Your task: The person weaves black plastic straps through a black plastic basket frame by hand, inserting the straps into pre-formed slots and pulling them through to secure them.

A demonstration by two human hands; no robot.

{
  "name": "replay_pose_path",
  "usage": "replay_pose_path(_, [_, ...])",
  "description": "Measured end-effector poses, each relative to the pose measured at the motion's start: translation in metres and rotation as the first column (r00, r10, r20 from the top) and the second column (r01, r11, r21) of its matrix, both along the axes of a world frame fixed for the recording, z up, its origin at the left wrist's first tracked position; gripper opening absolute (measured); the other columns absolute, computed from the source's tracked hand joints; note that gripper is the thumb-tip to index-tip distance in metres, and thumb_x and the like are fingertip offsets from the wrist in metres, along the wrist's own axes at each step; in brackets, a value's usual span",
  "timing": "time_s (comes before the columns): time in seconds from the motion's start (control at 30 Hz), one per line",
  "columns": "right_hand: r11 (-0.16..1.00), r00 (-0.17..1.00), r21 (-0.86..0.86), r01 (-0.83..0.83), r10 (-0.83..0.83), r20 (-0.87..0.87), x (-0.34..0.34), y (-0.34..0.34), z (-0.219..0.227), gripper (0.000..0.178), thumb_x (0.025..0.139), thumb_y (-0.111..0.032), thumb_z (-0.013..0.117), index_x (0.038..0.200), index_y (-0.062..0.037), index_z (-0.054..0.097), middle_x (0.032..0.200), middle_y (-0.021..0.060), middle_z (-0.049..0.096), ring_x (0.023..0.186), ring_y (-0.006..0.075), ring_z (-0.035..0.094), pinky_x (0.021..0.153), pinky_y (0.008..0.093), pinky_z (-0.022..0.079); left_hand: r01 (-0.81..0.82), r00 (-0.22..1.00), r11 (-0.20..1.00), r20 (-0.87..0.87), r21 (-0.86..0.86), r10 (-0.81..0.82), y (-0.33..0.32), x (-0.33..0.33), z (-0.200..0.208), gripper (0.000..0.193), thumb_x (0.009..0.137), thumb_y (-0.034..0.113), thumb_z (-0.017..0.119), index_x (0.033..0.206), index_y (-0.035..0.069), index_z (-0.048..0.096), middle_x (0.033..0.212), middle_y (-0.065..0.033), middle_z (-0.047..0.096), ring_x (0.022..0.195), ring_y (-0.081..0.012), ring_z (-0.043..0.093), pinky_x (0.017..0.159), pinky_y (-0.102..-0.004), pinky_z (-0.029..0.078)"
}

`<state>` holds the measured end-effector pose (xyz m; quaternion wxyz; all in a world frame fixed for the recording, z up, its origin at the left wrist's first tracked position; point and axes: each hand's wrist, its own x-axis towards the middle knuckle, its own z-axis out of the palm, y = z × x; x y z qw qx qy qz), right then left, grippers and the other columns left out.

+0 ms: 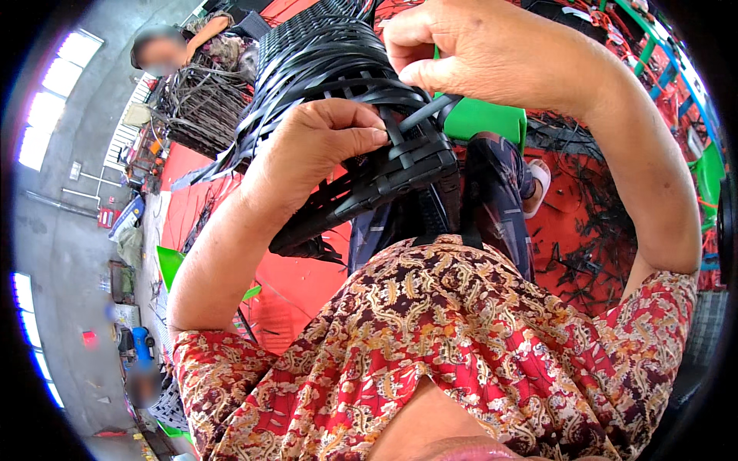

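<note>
Left hand (323,146) and right hand (469,50) pinch black woven frame (384,165) strips — apparently slanting lower-left to upper-right.

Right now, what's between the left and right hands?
Head view: black woven strips of the wicker piece lie between them. The left hand presses the weave; the right hand pinches a loose black strip.
</note>
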<state>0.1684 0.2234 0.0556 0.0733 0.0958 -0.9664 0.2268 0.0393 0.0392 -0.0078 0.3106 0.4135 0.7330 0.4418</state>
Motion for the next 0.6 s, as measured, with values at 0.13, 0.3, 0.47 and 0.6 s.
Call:
replay_pose_path(0.13, [0.979,0.954,0.033,-0.199,0.201,-0.222,-0.011,0.0,-0.026,0.013,0.085,-0.012,0.057,0.085,0.0005,0.06,0.077,0.0124,0.06,0.072,0.0247,0.059,0.066,0.0338,0.046,-0.072,0.994,0.993,0.082,0.09,0.065,-0.015,-0.006,0.0,0.012,0.086,0.01,0.064,0.091,-0.001,0.069,0.092,-0.0024,0.068,0.085,-0.0079,0.059,0.081,-0.0226,0.045])
replay_pose_path(0.3, [0.959,0.955,-0.19,-0.209,0.159,-0.251,-0.029,-0.018,-0.051,0.019,0.084,-0.015,0.055,0.079,0.0011,0.064,0.066,0.017,0.06,0.063,0.0262,0.06,0.062,0.0386,0.045,-0.085,0.987,0.983,0.151,0.161,0.06,-0.037,-0.007,0.027,0.013,0.084,0.01,0.067,0.092,0.0,0.067,0.107,-0.0114,0.065,0.099,-0.0164,0.058,0.094,-0.0298,0.042])
replay_pose_path(0.47, [0.911,0.956,-0.309,-0.275,0.222,-0.194,-0.039,-0.029,-0.052,0.024,0.089,-0.018,0.057,0.076,0.0018,0.06,0.059,0.0071,0.05,0.057,0.0136,0.048,0.058,0.0329,0.04,-0.018,0.995,0.97,-0.086,0.241,0.039,-0.055,-0.005,0.025,0.01,0.083,0.009,0.069,0.089,0.001,0.068,0.112,-0.0065,0.059,0.099,-0.0123,0.056,0.089,-0.0287,0.044])
replay_pose_path(0.6, [0.924,0.969,-0.307,-0.229,0.187,-0.161,-0.039,-0.024,-0.048,0.023,0.085,-0.017,0.063,0.074,0.0014,0.058,0.064,0.0041,0.051,0.061,0.0127,0.049,0.06,0.0304,0.041,0.068,0.817,0.987,-0.576,0.142,0.027,-0.059,-0.011,0.009,0.007,0.084,0.006,0.067,0.088,0.001,0.068,0.115,-0.0077,0.057,0.09,-0.0122,0.058,0.082,-0.0288,0.047])
